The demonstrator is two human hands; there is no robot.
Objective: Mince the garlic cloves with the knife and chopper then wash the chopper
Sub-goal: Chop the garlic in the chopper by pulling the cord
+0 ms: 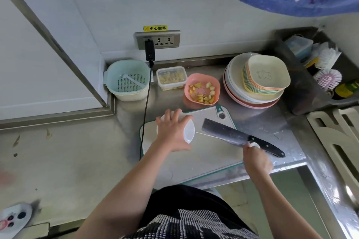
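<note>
The chopper (181, 128), a white tub with a clear lid, sits on the cutting board (204, 157); the left hand (172, 132) grips it from above, fingers curled over the top; a thin cord (217, 136) runs taut from it to the right hand (255, 159), which pinches the white pull handle (254, 145); the mincing pull looks underway, and next needs firm, repeated tugs; the knife (240, 137) lies idle beside it; a pink bowl (202, 89) of cut pieces stands behind.

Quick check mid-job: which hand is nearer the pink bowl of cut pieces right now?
Left. The left hand grips the chopper on the cutting board, just below the pink bowl. The right hand holds the pull handle by the knife, farther off.
</note>
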